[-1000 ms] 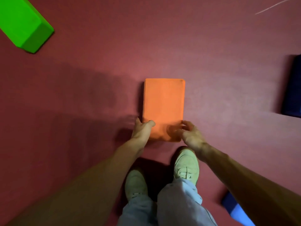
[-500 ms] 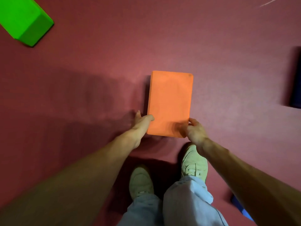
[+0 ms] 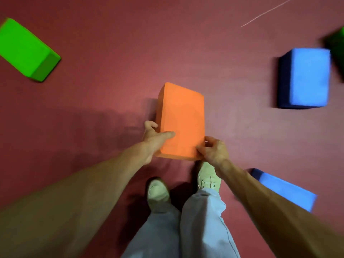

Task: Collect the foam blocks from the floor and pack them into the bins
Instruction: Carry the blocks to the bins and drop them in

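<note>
Head view. The orange rectangular foam block (image 3: 181,121) is at the centre of the frame, above the dark red floor (image 3: 111,90), with its long axis pointing away from the person. It is held by its near end, just ahead of the feet. Whether its far end touches the floor cannot be told.

The left hand (image 3: 155,135) grips the near left edge of the block: the thumb lies flat on the top face and the fingers curl round the left side. The right hand (image 3: 214,150) pinches the near right corner, with the thumb on top and the fingers curled against the side.

A bright green rectangular foam block (image 3: 26,51) lies on the floor at far left, well apart from the hands. A blue rectangular foam block (image 3: 309,79) sits on the floor at upper right. A second blue foam block (image 3: 284,189) lies at lower right, partly behind the right forearm. A dark green object (image 3: 337,47) at the right edge is too blurred to identify.

Two pale shoes (image 3: 158,190) and light trouser legs (image 3: 186,229) occupy the bottom centre. A thin pale line (image 3: 268,13) crosses the floor at upper right.
</note>
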